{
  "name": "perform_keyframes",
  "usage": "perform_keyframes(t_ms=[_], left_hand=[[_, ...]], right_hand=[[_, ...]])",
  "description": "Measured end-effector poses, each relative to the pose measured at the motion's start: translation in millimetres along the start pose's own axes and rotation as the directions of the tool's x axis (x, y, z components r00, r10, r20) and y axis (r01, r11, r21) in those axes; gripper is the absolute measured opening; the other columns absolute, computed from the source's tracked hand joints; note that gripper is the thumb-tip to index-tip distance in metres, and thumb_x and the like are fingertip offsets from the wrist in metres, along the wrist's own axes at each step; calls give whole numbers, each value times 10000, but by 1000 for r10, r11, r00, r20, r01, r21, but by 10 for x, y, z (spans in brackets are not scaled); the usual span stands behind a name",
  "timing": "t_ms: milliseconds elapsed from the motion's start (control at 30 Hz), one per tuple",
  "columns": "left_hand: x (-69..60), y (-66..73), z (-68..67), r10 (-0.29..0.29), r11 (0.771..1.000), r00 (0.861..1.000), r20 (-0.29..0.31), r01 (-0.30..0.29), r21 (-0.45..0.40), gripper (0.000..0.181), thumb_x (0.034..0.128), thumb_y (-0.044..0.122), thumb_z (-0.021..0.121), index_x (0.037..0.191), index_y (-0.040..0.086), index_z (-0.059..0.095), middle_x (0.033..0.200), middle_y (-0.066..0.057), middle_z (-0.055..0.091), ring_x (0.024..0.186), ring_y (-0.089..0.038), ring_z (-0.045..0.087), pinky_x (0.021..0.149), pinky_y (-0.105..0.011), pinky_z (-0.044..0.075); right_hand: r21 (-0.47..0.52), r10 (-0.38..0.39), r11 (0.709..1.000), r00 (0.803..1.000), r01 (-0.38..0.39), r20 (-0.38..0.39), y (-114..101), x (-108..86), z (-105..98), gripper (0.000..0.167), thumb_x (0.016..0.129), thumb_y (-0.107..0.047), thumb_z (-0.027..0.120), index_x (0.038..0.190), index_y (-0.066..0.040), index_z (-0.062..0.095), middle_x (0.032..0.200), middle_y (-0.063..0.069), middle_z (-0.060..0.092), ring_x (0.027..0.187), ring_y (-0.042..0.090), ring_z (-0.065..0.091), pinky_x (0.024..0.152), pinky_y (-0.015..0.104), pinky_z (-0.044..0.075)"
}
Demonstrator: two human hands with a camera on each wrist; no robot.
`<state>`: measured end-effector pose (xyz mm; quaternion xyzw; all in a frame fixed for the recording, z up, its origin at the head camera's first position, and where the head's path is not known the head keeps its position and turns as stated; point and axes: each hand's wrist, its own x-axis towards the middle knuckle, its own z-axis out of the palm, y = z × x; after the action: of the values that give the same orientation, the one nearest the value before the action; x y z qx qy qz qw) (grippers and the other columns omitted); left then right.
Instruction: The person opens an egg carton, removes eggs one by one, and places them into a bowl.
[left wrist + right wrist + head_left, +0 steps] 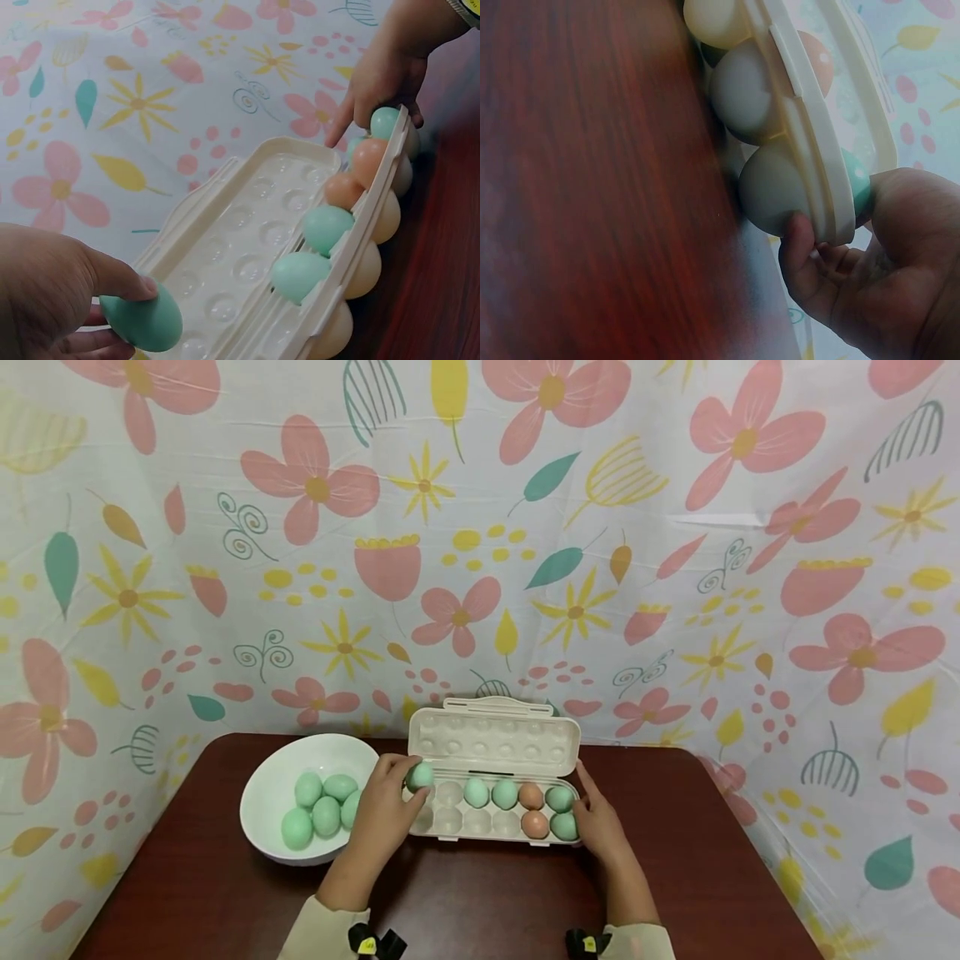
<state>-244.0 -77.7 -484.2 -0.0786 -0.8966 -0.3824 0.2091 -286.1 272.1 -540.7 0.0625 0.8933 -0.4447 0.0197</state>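
My left hand (386, 806) pinches a green egg (422, 776) between thumb and fingers over the left end of an open egg carton (468, 838). In the left wrist view the same egg (144, 321) hangs beside the carton's lid (251, 217). Several green eggs and two orange-brown ones (535, 824) sit toward the carton's right side; cups at its left are empty. At the right end, my right hand (600, 827) grips the carton. The right wrist view shows that hand (900, 262) with a fingertip against an end cup (771, 187).
A white bowl (258, 806) with several green eggs (297, 828) stands left of the carton on the dark red-brown table (495, 902). Behind the table hangs a flower-patterned cloth (465, 560), close to the raised lid.
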Motion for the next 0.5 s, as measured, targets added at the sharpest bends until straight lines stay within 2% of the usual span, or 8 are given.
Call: perform_keyframes(t_ms=[167, 500], left_hand=[[-22, -56, -100, -37, 999, 999, 4, 37, -7, 456, 851, 131, 815, 1275, 56, 665, 1177, -117, 586, 868, -225, 618, 766, -358, 534], [-3, -193, -288, -102, 994, 995, -16, 101, -32, 443, 875, 129, 784, 1282, 23, 645, 1207, -155, 564, 1013, -299, 652, 872, -425, 583]], right_hand=[[2, 5, 1000, 1000, -5, 8, 3, -12, 0, 672, 1031, -152, 420, 1608, -410, 193, 868, 109, 558, 616, 204, 550, 551, 335, 533], [-1, -2, 1000, 1000, 2, 2, -4, -4, 0, 671, 1028, -153, 420, 1605, -415, 200, 876, 110, 563, 628, 201, 552, 560, 332, 530]])
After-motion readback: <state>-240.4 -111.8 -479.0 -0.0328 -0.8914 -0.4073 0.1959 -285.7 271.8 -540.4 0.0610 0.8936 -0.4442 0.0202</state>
